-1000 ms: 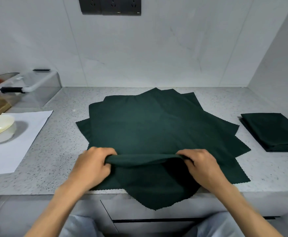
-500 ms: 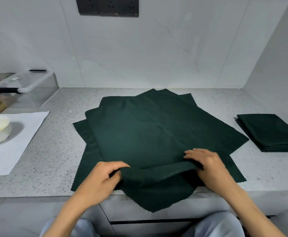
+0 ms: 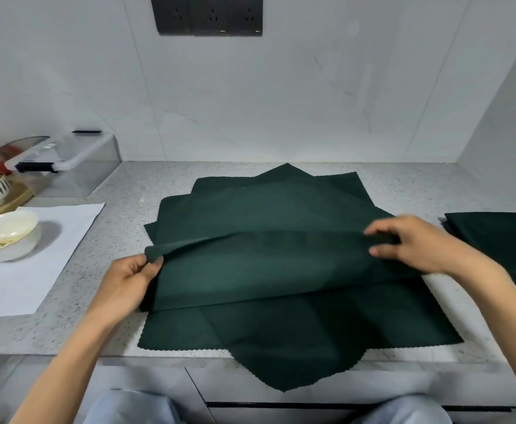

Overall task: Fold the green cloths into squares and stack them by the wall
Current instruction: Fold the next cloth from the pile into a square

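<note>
A cream bowl sits on white paper at the speckled desk. Our left hand pinches one corner of the top green cloth, lifted off the fanned pile of cloths (one corner overhangs the desk edge); our right hand grips the opposite corner. Folded cloths are stacked near the right wall.

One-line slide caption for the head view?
Left hand and right hand lift the top green cloth off the spread pile; folded stack at right.
</note>
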Demonstrator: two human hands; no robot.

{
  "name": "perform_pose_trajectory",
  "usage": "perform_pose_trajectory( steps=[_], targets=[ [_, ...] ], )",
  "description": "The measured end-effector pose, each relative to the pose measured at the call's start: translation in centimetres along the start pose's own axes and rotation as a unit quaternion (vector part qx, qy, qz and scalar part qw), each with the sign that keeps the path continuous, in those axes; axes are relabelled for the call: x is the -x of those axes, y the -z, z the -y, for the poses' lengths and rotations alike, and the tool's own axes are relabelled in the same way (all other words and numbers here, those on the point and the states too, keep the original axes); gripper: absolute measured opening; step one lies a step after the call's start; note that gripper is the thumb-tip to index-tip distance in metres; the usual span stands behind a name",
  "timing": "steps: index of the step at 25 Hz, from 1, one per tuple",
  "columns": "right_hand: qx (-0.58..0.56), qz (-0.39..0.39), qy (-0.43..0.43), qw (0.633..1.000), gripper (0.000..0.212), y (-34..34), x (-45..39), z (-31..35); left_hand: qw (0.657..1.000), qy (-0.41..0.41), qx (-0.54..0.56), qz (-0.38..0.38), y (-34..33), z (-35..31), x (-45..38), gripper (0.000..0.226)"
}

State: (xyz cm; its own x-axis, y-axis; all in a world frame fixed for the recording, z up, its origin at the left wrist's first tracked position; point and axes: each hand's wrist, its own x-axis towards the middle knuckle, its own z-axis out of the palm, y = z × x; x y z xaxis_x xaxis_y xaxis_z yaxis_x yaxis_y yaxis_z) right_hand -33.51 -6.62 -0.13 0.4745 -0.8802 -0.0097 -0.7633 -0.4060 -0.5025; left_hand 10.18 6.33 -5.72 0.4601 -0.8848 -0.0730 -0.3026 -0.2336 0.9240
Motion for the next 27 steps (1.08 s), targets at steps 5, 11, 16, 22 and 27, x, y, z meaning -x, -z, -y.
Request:
perform_pose_trajectory(
  steps=[5, 11, 16, 22, 27],
  targets=[
    [0.217, -0.108, -0.018, 0.970, 0.064, -3.4, -5.0, 1.3, 0.932, -0.164, -0.306, -0.101, -2.9, 0.2, -0.9, 0.049],
    [0.191, 0.024, -0.012, 0.981, 0.062, -9.5, -1.0, -1.0, 0.877, -0.257, -0.366, 0.176, -7.8, 0.6, 1.0, 0.069],
    [0.233, -0.071, -0.039, 0.969, 0.050, -10.5, -1.4, -0.9, 0.815, -0.310, -0.481, 0.097, -9.2, 0.3, 0.3, 0.068],
    [0.269, -0.056, -0.138, 0.951, 0.049, -8.3, 7.1, 0.1, 0.788, -0.340, -0.478, 0.186, -10.1, -1.2, 1.2, 0.060],
    [0.057, 0.113, -0.137, 0.982, 0.074, -8.0, 7.8, -0.2, 0.800, -0.249, -0.482, 0.255, -9.7, -0.4, 3.9, 0.091]
  ],
)
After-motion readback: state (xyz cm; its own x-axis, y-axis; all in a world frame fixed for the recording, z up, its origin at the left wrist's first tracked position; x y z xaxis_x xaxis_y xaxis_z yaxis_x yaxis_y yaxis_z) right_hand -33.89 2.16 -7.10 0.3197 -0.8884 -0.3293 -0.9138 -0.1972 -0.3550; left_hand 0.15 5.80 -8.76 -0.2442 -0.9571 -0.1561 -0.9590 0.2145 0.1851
